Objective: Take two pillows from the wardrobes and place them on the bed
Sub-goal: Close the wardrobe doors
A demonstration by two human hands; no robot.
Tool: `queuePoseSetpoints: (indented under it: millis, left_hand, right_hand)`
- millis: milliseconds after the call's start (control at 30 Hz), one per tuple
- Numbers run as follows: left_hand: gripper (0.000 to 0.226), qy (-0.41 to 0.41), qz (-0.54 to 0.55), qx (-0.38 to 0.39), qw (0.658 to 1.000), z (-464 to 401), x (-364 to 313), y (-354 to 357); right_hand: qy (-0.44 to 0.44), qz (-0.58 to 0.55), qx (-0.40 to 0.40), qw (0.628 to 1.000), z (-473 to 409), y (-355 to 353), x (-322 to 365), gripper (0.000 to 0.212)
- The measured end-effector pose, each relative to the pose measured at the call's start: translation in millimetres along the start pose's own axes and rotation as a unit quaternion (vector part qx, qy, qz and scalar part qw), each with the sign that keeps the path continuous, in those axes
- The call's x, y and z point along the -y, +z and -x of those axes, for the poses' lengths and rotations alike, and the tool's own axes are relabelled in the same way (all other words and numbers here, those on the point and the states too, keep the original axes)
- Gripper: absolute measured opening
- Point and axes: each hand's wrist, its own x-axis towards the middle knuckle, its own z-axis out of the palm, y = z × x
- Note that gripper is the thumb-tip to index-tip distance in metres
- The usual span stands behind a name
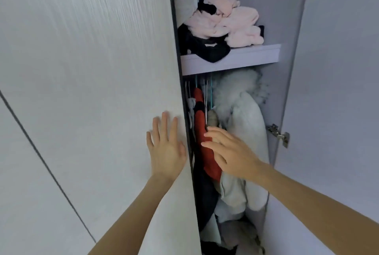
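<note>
Wardrobe [229, 111] stands open, tall axis upright; no pillow can be told among its clothes. Left hand [166, 150] lies flat, released, on the closed door [92, 70]. Right hand [229, 152], fingers relaxed, touches the hanging red garment [203, 131] below the shelf [229, 60].

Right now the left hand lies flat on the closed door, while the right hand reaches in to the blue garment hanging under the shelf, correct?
Not quite: the garment is red, not blue, as the head view shows. The left hand lies flat on the closed door, and the right hand reaches in under the shelf.
</note>
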Motion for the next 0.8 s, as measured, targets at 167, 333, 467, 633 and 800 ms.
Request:
queuePoseSetpoints:
  millis: [167, 333, 467, 633, 800]
  left_hand:
    - [0.056, 0.156, 0.083, 0.012, 0.984, 12, -80, 26]
    - [0.058, 0.276, 0.155, 0.075, 0.946, 25, -172, 42]
    - [0.059, 0.356, 0.202, 0.092, 0.908, 36, -234, 48]
    - [0.058, 0.386, 0.201, 0.112, 0.894, 36, -271, 48]
    - [0.056, 0.333, 0.239, 0.12, 0.904, 28, -255, 41]
  right_hand:
    - [0.154, 0.027, -0.091, 0.984, 81, -51, -4, 0.033]
    - [0.319, 0.156, -0.172, 0.919, 167, -131, -13, 0.034]
    - [0.434, 0.264, -0.273, 0.817, 210, -191, -18, 0.042]
    - [0.586, 0.125, -0.257, 0.758, 212, -207, -44, 0.068]
    - [0.582, 0.141, -0.327, 0.731, 209, -190, -41, 0.063]
